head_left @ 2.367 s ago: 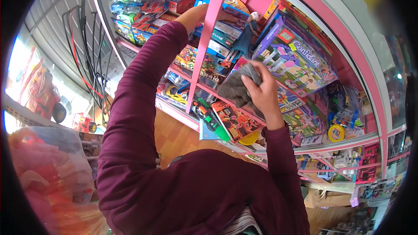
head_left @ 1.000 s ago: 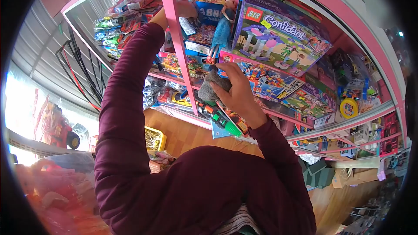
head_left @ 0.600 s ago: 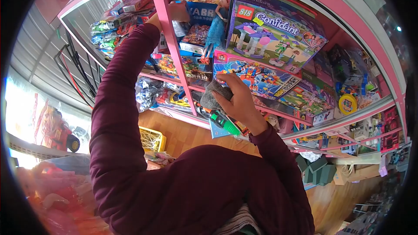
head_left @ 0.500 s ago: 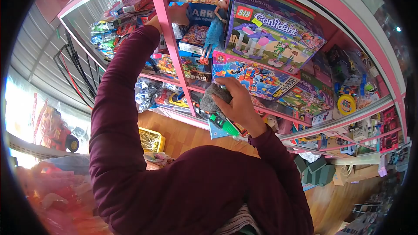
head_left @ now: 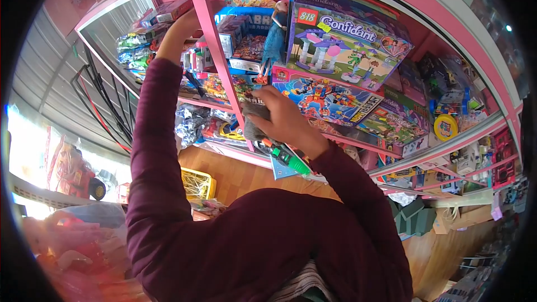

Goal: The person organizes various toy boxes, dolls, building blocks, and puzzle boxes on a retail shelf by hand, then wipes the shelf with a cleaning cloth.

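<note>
My right hand (head_left: 282, 116) is closed around a grey cloth (head_left: 255, 120) in front of the pink shelf divider, near the boxed robot toy set (head_left: 321, 96). Below it lies a green toy (head_left: 291, 161). My left hand (head_left: 187, 25) reaches into the upper shelf, left of the pink upright (head_left: 215, 39); its fingers are hidden behind the upright and the goods. On the other side of that upright stand a blue display box (head_left: 254, 18) and a doll in a blue dress (head_left: 274, 42). The large Confidant box (head_left: 347, 39) is to their right.
Bagged toys (head_left: 134, 47) fill the upper left shelf. A yellow basket (head_left: 198, 183) stands on the wooden floor (head_left: 240, 182). Black cables (head_left: 100, 100) hang at the left. Dark green boxes (head_left: 414, 218) lie at the lower right. A curved shelf frame (head_left: 447, 156) crosses the right side.
My left hand has moved left, away from the blue display box, to behind the upright. My right hand has shifted left and slightly up with the grey cloth.
</note>
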Demonstrator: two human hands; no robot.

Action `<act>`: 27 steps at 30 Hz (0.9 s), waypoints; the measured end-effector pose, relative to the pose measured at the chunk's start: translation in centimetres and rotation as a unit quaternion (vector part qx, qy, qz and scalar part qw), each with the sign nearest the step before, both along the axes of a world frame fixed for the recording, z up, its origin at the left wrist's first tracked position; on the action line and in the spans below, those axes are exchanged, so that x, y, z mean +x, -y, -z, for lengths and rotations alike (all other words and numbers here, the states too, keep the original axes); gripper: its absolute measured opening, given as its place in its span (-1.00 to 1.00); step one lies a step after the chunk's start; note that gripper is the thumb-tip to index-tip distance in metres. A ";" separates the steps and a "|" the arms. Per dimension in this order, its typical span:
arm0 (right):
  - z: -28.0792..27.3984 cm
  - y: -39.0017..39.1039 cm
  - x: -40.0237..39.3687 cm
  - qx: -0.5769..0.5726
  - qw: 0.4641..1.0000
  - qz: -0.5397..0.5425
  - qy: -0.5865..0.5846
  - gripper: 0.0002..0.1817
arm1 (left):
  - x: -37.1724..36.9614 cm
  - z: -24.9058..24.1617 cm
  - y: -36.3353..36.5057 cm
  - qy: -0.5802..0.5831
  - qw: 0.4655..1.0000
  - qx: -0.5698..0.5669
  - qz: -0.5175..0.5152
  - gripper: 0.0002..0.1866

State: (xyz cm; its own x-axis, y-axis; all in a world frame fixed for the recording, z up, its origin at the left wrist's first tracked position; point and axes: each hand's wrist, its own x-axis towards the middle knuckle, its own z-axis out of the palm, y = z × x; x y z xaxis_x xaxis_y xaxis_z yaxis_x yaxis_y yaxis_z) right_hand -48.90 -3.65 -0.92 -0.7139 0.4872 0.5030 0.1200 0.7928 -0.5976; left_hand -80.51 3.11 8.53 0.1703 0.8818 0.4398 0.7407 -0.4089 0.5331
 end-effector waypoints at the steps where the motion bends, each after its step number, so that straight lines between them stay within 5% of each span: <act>1: -0.3 -0.2 -1.0 0.021 1.000 -0.004 0.008 -0.55 | 0.7 -0.7 1.2 0.144 0.989 -0.024 -0.015 -0.62; 2: -0.4 -0.5 -2.0 0.022 1.000 -0.002 0.006 -0.55 | 1.5 -1.0 2.6 0.142 0.990 -0.022 -0.013 -0.62; 4: 0.0 -1.3 -3.8 0.037 0.996 -0.011 0.077 -0.55 | 4.8 -1.5 6.7 0.383 0.896 0.156 -0.164 -0.74; 6: 0.3 -2.4 -5.3 0.031 0.995 -0.015 0.091 -0.52 | 5.4 0.9 9.6 0.424 0.848 0.227 -0.222 -0.78; 8: 0.7 -3.2 -6.6 0.020 0.987 0.043 0.153 -0.46 | 7.3 3.2 12.6 0.392 0.864 0.207 -0.239 -0.70; 14: 1.0 -4.3 -9.6 0.017 0.980 0.170 0.104 -0.31 | 11.8 5.9 16.2 0.418 0.875 0.169 -0.176 -0.79; 16: 1.1 -5.0 -9.9 -0.091 0.986 0.124 0.063 -0.39 | 13.1 5.4 16.6 0.381 0.891 0.159 -0.188 -0.80; 22: 1.8 -1.0 -4.0 -0.017 0.984 0.044 -0.172 -0.66 | 18.0 5.5 17.6 0.345 0.914 0.156 -0.147 -0.81; 27: 2.0 1.5 7.9 -0.128 0.985 0.000 -0.114 -0.76 | 23.8 5.5 17.1 0.354 0.927 0.111 0.052 -0.83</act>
